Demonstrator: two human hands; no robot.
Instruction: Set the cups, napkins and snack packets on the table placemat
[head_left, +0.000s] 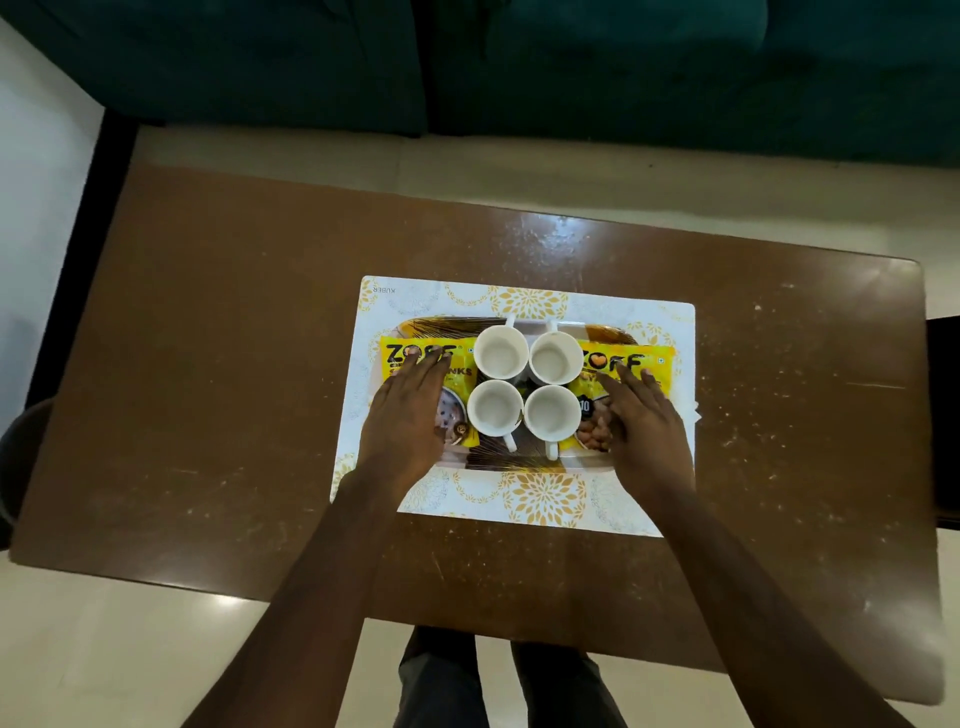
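**Both hands flat on the packets**

A brown table (208, 364) carries a white placemat (660, 332) with gold flowers. On it sits a tray (519, 457), and on the tray four white cups (555, 357) stand upright in a tight square, all empty. A yellow packet lies on each side of the cups. The left hand (402, 415) lies spread, fingers straight, palm down on the left packet (400, 351), grasping nothing. The right hand (647, 421) lies the same way on the right packet (660, 358), fingers released and flat. A white corner, perhaps a napkin (696, 410), shows at the right hand's outer edge. A dark green sofa (623, 78) stands beyond the table.
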